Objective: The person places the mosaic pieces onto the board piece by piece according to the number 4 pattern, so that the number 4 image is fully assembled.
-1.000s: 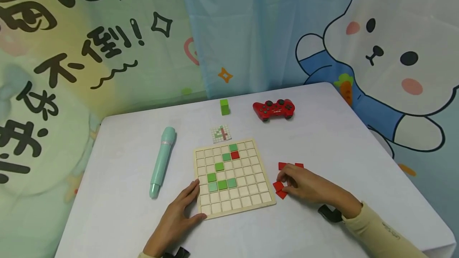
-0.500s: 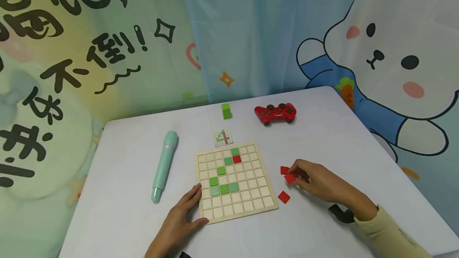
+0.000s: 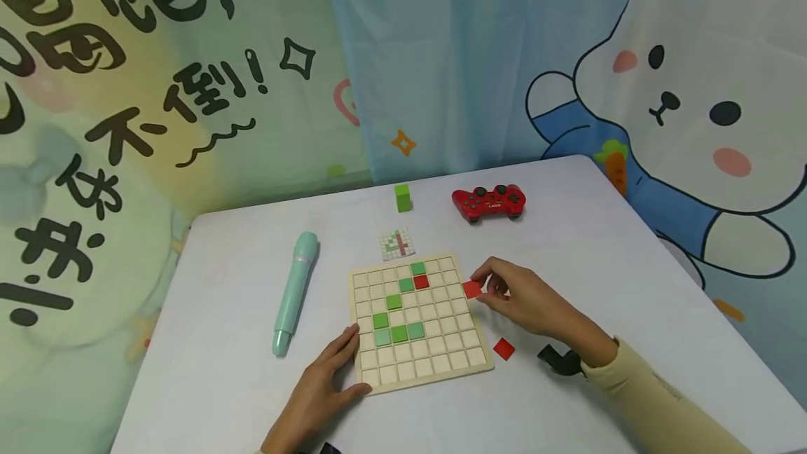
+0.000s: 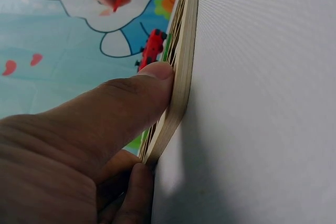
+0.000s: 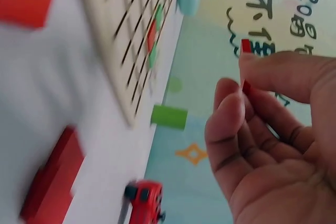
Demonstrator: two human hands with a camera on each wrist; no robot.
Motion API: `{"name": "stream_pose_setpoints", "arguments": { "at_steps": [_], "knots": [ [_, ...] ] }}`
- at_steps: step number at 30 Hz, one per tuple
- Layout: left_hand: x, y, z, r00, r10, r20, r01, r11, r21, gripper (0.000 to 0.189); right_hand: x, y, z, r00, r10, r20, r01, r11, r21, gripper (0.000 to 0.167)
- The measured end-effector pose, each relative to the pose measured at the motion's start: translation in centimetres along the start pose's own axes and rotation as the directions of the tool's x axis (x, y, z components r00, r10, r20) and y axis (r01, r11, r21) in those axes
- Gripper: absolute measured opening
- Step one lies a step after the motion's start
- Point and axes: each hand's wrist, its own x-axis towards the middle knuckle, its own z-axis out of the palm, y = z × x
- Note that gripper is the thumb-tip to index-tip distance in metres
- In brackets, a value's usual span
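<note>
Near the right rim of a pale wooden grid board (image 3: 388,373), my right hand (image 3: 529,296) pinches a flat red square tile (image 3: 471,289) between thumb and fingers. The tile shows edge-on in the right wrist view, raised off the table. Several green tiles (image 3: 394,302) and one red tile (image 3: 421,281) sit in the board's cells. My left hand (image 3: 324,377) rests at the board's near left corner, fingers along the left side and thumb at the front edge; the left wrist view shows the thumb (image 4: 139,90) pressing the rim.
A loose red tile (image 3: 504,349) lies right of the board; other red pieces (image 5: 52,179) show in the right wrist view. Behind the board lie a small pattern card (image 3: 397,244), a green block (image 3: 403,198) and a red game controller (image 3: 489,203). A mint-green pen-like stick (image 3: 295,296) lies left.
My right hand has picked up a red tile from those beside the board and carried it up and left to the board's right rim. My left hand stays at the corner.
</note>
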Motion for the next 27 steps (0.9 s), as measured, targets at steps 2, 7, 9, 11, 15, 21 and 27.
{"name": "stream_pose_setpoints", "arguments": {
  "at_steps": [2, 7, 9, 11, 15, 21, 27],
  "knots": [
    [-0.1, 0.0, 0.0, 1.0, -0.01, 0.004, 0.01, 1.0, -0.006, 0.087, 0.7, -0.5, 0.3, 1.0, 0.0, 0.006, 0.0, 1.0, 0.017, 0.027],
    [-0.1, -0.2, 0.1, 1.0, -0.009, -0.001, 0.009, 1.0, -0.006, 0.087, 2.6, -1.5, 1.4, 1.0, 0.015, 0.007, -0.016, 0.998, 0.065, 0.027],
    [-0.1, -0.2, 0.1, 1.0, 0.003, -0.003, -0.003, 1.0, 0.003, 0.087, 3.3, -1.8, 1.9, 0.999, 0.033, 0.01, -0.034, 0.996, 0.085, 0.028],
    [0.0, -0.2, 0.1, 1.0, 0.005, 0.002, -0.005, 1.0, 0.004, 0.088, 3.9, -2.2, 2.4, 0.998, 0.052, 0.031, -0.055, 0.993, 0.103, 0.028],
    [0.1, -0.2, 0.1, 1.0, 0.011, -0.001, -0.011, 1.0, 0.016, 0.088, 5.0, -2.4, 3.5, 0.991, 0.08, 0.107, -0.09, 0.992, 0.091, 0.025],
    [0.2, -0.2, 0.0, 1.0, 0.014, -0.004, -0.014, 1.0, 0.016, 0.088, 6.5, -2.3, 5.3, 0.977, 0.104, 0.186, -0.1, 0.995, -0.031, 0.021],
    [0.2, -0.3, 0.1, 0.999, 0.037, -0.01, -0.036, 0.999, 0.018, 0.088, 7.2, -2.5, 6.0, 0.973, 0.131, 0.192, -0.104, 0.985, -0.141, 0.019]
  ]
}}
